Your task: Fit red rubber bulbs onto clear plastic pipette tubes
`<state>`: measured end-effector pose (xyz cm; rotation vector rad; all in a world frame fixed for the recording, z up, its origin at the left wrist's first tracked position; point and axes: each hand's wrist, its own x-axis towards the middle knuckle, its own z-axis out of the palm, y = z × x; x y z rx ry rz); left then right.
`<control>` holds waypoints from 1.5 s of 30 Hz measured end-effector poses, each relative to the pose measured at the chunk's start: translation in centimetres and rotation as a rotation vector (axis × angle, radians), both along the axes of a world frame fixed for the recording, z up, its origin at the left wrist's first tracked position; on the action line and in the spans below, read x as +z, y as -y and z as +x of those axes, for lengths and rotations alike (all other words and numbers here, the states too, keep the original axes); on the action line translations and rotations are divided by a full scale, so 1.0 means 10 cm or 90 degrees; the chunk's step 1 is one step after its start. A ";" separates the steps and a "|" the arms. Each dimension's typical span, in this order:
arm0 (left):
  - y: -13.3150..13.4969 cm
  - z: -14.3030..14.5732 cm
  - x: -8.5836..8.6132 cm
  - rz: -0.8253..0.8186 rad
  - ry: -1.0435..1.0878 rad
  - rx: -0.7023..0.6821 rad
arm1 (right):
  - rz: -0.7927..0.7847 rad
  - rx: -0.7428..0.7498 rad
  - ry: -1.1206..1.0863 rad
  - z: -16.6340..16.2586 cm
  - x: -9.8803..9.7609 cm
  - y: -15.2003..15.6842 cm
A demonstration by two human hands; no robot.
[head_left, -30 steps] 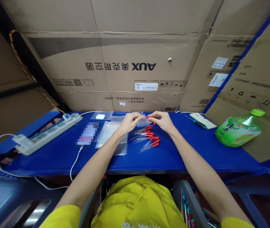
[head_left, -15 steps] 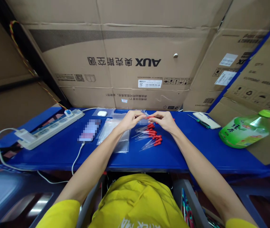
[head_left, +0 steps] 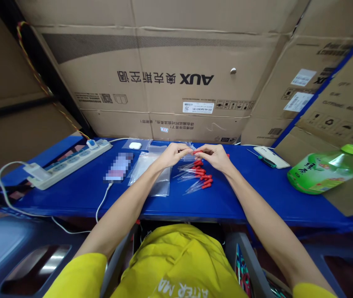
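Observation:
Over the far middle of the blue table (head_left: 250, 198), my left hand (head_left: 173, 154) and my right hand (head_left: 215, 155) meet with fingers pinched. Between them they hold a small clear plastic bag (head_left: 188, 156) and a red-capped clear dropper (head_left: 197, 152), its red end at my right fingertips. Just below the hands lies a loose pile of several red-capped droppers (head_left: 198, 176). A stack of clear plastic bags (head_left: 154, 174) lies under and left of my left wrist.
A white power strip (head_left: 70, 162) with cables runs along the left. Beside it are a phone on a cable (head_left: 118, 167) and a white earbud case (head_left: 135, 145). To the right lie a white device (head_left: 271, 157) and a green bottle on its side (head_left: 320, 169). Cardboard boxes wall in the back.
The hands have stayed together at the same spot, with only small finger movements. The head view has tilted slightly, shifting everything a little.

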<state>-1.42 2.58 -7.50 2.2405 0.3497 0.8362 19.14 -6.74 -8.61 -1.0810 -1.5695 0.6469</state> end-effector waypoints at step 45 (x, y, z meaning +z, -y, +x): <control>-0.07 0.02 -0.19 0.110 -0.165 0.080 | -0.123 0.047 0.182 0.26 -0.11 -0.09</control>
